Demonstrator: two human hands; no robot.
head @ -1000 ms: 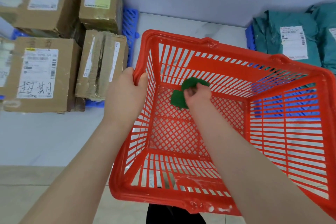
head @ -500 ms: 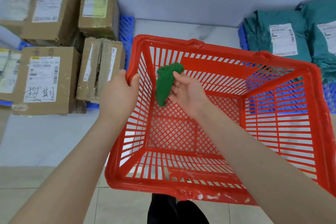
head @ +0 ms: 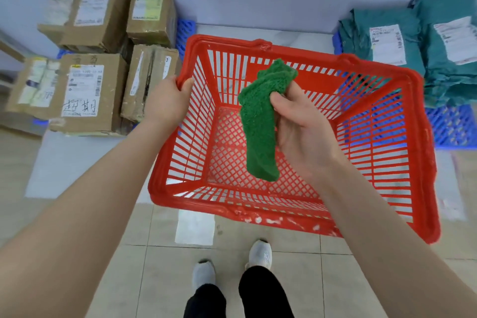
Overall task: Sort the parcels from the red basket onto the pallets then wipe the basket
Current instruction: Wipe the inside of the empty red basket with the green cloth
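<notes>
left grip (head: pixel 167 100) wrapped round the left rim of the red basket (head: pixel 206 208), holding it tilted; right grip (head: pixel 304 131) closed on the green cloth (head: pixel 260 121), thumb pinching it; cloth dangles over the basket's open inside

parcel sorting room: labelled boxes (head: pixel 87 85), mailer bags (head: pixel 387 44), pallets (head: pixel 450 126).

My right hand (head: pixel 304 134) now holds the green cloth (head: pixel 260 121) up off the basket (head: pixel 423 162) floor, palm turned upward.
</notes>
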